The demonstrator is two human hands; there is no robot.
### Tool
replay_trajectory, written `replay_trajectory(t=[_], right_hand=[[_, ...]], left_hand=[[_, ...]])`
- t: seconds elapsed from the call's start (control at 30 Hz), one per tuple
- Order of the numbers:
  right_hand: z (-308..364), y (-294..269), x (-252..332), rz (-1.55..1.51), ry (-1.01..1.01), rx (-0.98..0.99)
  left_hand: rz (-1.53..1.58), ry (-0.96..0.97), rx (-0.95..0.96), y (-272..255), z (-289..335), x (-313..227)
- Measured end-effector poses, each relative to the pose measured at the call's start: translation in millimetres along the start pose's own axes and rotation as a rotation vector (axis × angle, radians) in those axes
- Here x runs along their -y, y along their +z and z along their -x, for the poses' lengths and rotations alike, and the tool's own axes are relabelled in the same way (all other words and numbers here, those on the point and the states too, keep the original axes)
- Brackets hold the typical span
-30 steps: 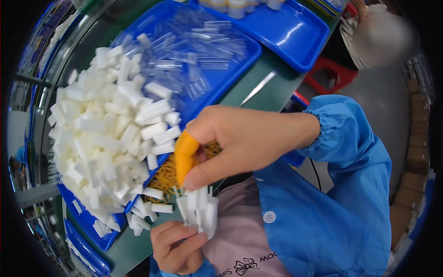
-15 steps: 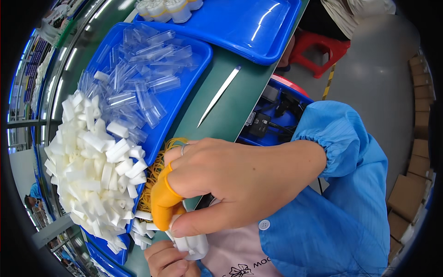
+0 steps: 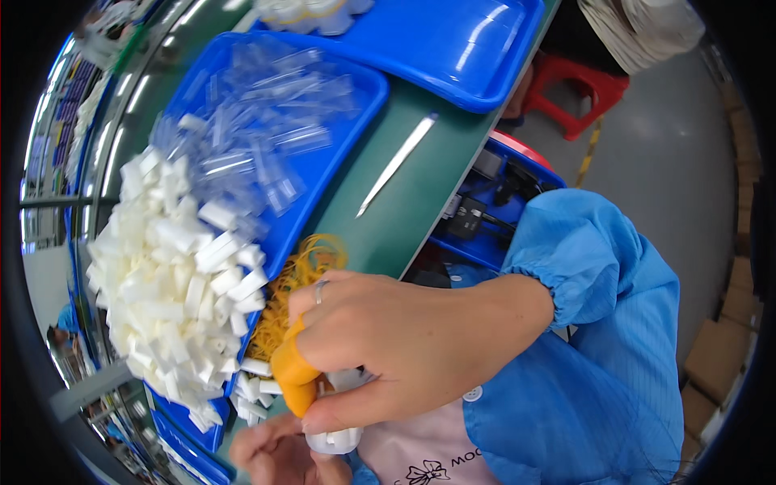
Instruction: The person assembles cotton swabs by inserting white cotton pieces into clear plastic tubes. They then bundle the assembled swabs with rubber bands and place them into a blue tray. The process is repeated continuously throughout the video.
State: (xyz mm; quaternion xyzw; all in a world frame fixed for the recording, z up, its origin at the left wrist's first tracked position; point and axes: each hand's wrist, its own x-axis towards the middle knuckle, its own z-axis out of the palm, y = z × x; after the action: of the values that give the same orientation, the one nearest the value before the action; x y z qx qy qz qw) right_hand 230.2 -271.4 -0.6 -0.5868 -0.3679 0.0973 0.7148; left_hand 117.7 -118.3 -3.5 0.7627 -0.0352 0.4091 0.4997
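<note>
My right hand (image 3: 388, 347), with orange finger cots (image 3: 295, 372) on bent fingers, pinches a small bundle of white pieces in a clear plastic wrap (image 3: 334, 440) near the bottom of the view. Below and left of it is my left hand (image 3: 275, 454); its fingers are curled and its thumb touches the bundle's lower side. Part of the bundle is hidden by my right fingers. Close to my right knuckles lies a heap of yellow rubber bands (image 3: 319, 255). A large pile of short white foam-like pieces (image 3: 174, 299) rises on the left.
Clear plastic pieces (image 3: 250, 129) fill a blue tray (image 3: 368, 97). Another blue tray (image 3: 477, 101) at the back bears several white bundles (image 3: 315, 14). Tweezers (image 3: 398, 166) lie on the green table (image 3: 368, 238). Right of it are a blue bin of black devices (image 3: 469, 217) and a red stool (image 3: 578, 89).
My right hand and the bundle have shifted slightly downward. My left hand has moved a little left, its fingers now farther from the bundle. The whole view has shifted slightly.
</note>
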Motion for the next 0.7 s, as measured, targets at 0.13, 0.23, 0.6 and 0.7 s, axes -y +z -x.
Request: replay_trajectory(t=[0.13,0.23,0.6,0.7], right_hand=[[-12.4,7.2,10.4,0.254,-0.019,0.178],[-39.0,21.3,3.5,0.306,-0.157,0.189],[-22.7,83.3,-48.8,1.048,-0.176,0.616],[-28.1,88.8,-39.0,1.05,-0.096,0.666]], left_hand=[[-0.027,-0.134,0.461,-55.8,-4.0,13.4],[-0.019,-0.256,0.28,-76.5,-1.6,-0.9],[-0.006,-0.536,-0.094,-153.6,19.0,32.4],[-0.042,-0.478,-0.005,-161.9,19.1,34.9]])
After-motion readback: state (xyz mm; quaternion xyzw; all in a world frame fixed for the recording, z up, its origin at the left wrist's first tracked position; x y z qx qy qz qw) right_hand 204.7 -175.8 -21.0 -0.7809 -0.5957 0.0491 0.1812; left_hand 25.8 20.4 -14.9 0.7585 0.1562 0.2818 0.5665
